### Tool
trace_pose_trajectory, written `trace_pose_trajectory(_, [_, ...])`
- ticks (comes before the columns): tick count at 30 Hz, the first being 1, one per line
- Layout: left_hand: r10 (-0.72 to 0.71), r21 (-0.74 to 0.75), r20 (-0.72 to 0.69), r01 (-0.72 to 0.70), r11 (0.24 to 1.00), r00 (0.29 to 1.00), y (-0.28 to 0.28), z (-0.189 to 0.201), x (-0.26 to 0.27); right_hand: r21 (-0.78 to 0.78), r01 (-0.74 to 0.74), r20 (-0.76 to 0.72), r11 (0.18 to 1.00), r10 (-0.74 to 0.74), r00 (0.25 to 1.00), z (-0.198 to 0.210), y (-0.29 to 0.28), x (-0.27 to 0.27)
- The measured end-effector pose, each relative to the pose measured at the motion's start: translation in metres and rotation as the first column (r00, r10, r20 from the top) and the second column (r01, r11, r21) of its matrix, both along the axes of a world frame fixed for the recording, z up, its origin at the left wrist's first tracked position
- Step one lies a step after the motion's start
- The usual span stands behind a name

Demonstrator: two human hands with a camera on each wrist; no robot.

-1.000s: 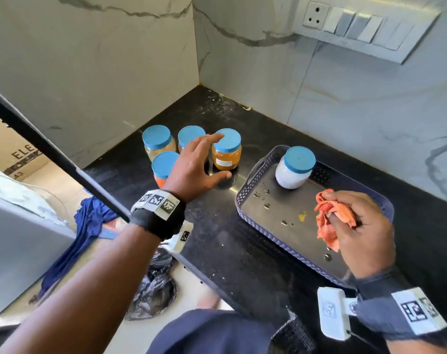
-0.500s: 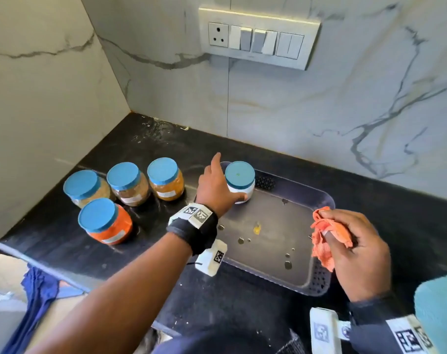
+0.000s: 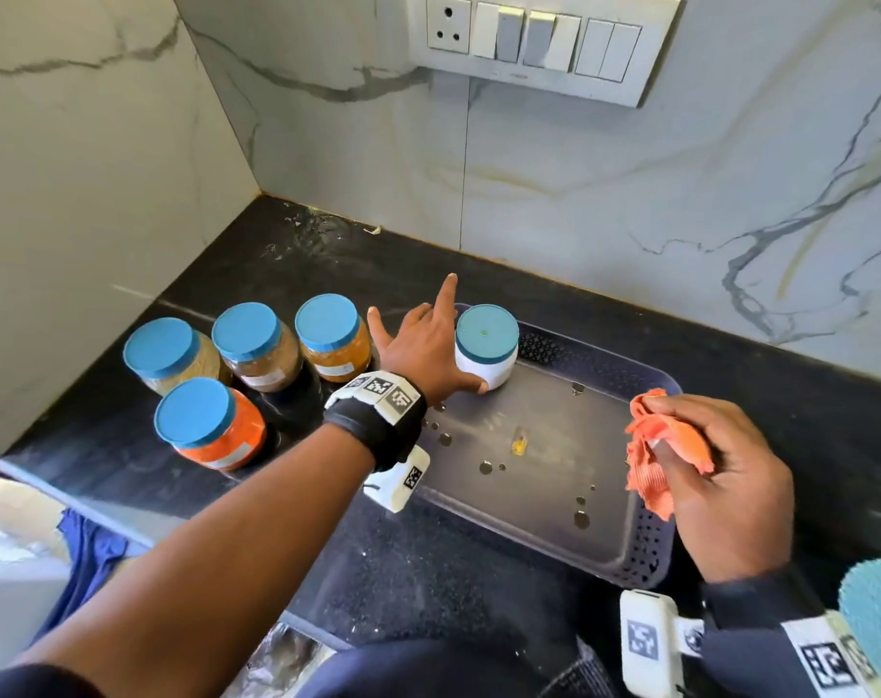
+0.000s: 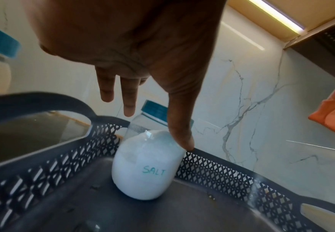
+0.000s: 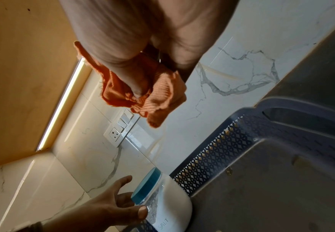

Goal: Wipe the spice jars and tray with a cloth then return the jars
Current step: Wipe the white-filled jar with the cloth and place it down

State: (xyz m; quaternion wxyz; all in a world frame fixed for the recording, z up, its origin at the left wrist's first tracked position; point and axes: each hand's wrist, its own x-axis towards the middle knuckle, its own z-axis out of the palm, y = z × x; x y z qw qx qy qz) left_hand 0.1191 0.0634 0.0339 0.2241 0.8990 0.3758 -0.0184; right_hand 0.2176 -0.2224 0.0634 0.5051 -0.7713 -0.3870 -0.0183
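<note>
A white salt jar (image 3: 486, 352) with a blue lid stands in the far left corner of the grey lattice tray (image 3: 647, 556); its label reads SALT (image 4: 153, 170). My left hand (image 3: 435, 345) reaches in beside it with fingers spread and straight, and the thumb (image 4: 182, 135) touches the jar's side. Over the tray's right end, my right hand (image 3: 720, 476) grips a bunched orange cloth (image 3: 665, 445). Water drops and a yellow spot (image 3: 519, 443) lie on the tray floor. Four blue-lidded spice jars (image 3: 254, 347) stand on the black counter left of the tray.
Marble walls meet in a corner behind the jars, with a switch panel (image 3: 529, 42) above the tray. The black counter (image 3: 327, 254) ends in a front edge at lower left. A teal object (image 3: 876, 622) shows at the lower right edge.
My left hand has left the jars on the counter and moved right to the salt jar in the tray. The right hand still holds the cloth over the tray's right end.
</note>
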Motion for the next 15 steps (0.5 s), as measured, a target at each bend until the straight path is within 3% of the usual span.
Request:
trace_pose_trajectory(8, [0.040, 0.003, -0.079, -0.040, 0.999, 0.996, -0.001, -0.003, 0.021, 0.013, 0.018, 0.007, 1.000, -0.018, 1.000, 0.002, -0.004, 0.003])
trace_pose_trajectory(15, [0.055, 0.041, -0.056, -0.053, 0.998, 0.997, -0.010, -0.005, 0.026, 0.037, 0.040, -0.020, 0.999, -0.039, 0.999, -0.007, -0.010, 0.006])
